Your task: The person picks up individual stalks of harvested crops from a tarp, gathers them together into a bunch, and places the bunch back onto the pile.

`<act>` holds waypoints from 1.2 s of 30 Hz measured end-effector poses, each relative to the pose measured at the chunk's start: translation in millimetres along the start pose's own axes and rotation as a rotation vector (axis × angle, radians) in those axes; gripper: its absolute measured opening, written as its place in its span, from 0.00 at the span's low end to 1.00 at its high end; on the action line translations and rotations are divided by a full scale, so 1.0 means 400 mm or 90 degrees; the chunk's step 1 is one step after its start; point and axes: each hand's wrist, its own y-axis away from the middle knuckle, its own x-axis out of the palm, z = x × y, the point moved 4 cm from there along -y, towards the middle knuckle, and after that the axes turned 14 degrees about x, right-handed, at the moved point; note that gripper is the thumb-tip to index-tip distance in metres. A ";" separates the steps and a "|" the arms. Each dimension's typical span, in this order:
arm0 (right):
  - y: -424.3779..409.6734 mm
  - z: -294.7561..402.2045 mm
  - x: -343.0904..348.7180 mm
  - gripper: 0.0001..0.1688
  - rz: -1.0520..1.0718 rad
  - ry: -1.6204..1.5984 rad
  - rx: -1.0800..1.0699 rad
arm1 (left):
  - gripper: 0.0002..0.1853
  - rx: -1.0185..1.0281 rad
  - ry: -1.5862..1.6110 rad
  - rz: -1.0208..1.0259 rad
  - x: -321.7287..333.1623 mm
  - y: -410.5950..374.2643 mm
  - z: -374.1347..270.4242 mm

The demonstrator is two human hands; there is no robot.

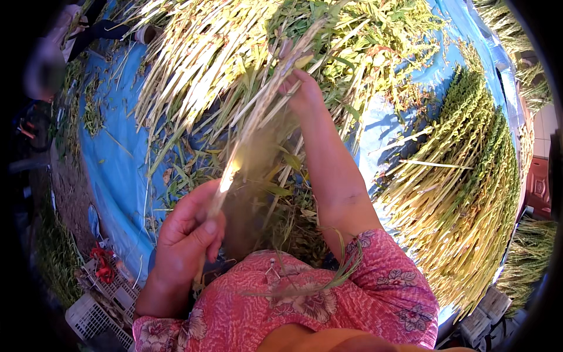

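My left hand point(191, 237) is closed around the lower end of a pale, dry plant stalk point(253, 125), its thumb lying along the top. The stalk slants up and away to the right. Farther up, my right hand point(305, 92) has its fingers curled at the stalks, partly hidden behind them and blurred. Yellow and green leaves hang around that hand. Beyond lies a large heap of cut stalks point(198, 66), apparently sesame, with leafy tops point(378, 39) to the right. Loose leaves point(184, 176) are strewn under my hands.
A blue tarpaulin point(114, 154) covers the ground. At the right lies a thick bundle of podded stalks point(457, 193). Plastic crates point(99, 319) and a red cloth-like item point(103, 264) are at the lower left. Another person's leg and shoe point(145, 34) show at the upper left.
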 end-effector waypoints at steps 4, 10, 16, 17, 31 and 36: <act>-0.012 0.005 0.015 0.16 0.035 0.001 0.009 | 0.27 -0.051 0.022 -0.012 -0.012 -0.005 -0.002; 0.035 0.021 0.095 0.15 0.080 -0.016 -0.051 | 0.26 -0.026 0.047 0.013 -0.021 0.008 0.001; 0.113 0.073 0.149 0.15 0.076 -0.004 -0.057 | 0.26 0.026 0.053 0.078 -0.013 0.010 -0.015; 0.127 0.084 0.148 0.14 0.052 0.024 -0.080 | 0.26 0.019 0.054 0.054 -0.006 0.014 -0.014; 0.549 -0.177 0.190 0.11 0.055 0.161 -0.053 | 0.24 0.098 0.133 -0.002 0.003 0.018 -0.007; 0.626 -0.292 0.187 0.10 0.075 0.242 0.024 | 0.20 0.135 0.042 0.113 0.015 0.001 0.041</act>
